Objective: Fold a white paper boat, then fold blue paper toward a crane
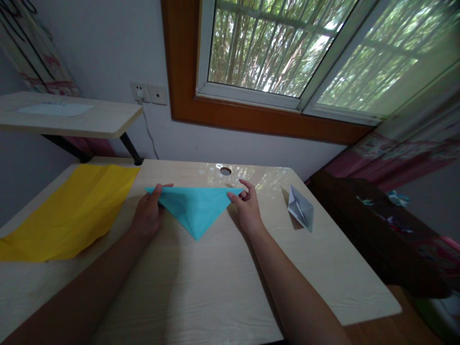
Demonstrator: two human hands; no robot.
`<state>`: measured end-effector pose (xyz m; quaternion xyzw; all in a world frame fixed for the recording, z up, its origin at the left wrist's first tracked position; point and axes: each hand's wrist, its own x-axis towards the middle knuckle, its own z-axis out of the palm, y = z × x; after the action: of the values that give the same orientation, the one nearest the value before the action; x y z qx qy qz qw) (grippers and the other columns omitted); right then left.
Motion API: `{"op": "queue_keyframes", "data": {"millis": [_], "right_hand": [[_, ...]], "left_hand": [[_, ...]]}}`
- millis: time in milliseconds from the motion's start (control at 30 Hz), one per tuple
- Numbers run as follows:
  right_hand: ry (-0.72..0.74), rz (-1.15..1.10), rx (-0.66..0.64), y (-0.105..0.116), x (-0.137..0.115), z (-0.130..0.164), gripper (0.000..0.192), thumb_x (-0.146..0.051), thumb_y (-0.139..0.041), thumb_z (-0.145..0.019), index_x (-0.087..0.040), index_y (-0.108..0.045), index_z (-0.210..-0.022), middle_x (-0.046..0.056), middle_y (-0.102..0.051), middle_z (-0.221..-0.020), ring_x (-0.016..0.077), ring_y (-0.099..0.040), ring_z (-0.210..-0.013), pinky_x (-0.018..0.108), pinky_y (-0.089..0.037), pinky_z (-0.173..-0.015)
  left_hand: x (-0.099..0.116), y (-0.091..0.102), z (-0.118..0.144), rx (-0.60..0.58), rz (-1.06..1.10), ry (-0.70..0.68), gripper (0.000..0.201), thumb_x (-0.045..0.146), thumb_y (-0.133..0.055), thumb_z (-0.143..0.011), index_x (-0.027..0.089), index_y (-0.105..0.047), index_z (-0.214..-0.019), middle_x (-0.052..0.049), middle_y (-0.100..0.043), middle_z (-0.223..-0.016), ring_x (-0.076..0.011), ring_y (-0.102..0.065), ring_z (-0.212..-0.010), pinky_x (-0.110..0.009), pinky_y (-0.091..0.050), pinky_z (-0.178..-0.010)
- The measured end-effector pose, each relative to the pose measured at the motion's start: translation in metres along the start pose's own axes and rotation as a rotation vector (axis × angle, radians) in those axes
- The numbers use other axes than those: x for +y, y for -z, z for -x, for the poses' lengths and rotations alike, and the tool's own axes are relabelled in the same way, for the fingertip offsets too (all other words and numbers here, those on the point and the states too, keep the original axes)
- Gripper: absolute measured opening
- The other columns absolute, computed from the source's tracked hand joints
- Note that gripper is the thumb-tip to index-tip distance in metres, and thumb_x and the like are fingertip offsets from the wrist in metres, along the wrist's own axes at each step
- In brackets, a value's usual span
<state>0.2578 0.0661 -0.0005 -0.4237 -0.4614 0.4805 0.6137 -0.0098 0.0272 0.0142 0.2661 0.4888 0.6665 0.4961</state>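
Head view: blue paper triangle pinched between left hand and right hand.

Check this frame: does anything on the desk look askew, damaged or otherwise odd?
Nothing stands out. The hands, left and right, pinch the two far corners of a blue paper triangle lying flat on the desk. The creased yellow sheet lies flat; a folded white paper boat sits intact.
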Motion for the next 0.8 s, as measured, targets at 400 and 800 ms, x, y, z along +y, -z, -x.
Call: {"op": "queue_keyframes", "data": {"millis": [400, 800], "right_hand": [[-0.040, -0.070, 0.092, 0.0054, -0.0044, -0.0036, 0.028, -0.044, -0.078, -0.075, -0.023, -0.068, -0.090, -0.003, -0.058, -0.074, 0.0126, -0.051, -0.066, 0.028, -0.043, -0.065], [-0.036, -0.129, 0.173, 0.0076, -0.0095, -0.0042, 0.027, -0.045, -0.076, -0.075, -0.021, -0.064, -0.075, -0.003, -0.053, -0.068, 0.0116, -0.045, -0.061, 0.027, -0.038, -0.057]], "left_hand": [[-0.0028, 0.0033, -0.0049, -0.029, 0.040, -0.027, 0.043, 0.056, -0.077, -0.077, 0.017, -0.076, -0.095, -0.008, -0.073, -0.098, -0.0185, -0.066, -0.088, -0.026, -0.054, -0.074], [-0.0051, 0.0042, -0.0060, -0.051, 0.064, -0.029, 0.043, 0.053, -0.080, -0.075, 0.015, -0.076, -0.094, -0.008, -0.073, -0.099, -0.0191, -0.066, -0.093, -0.029, -0.055, -0.081]]}}
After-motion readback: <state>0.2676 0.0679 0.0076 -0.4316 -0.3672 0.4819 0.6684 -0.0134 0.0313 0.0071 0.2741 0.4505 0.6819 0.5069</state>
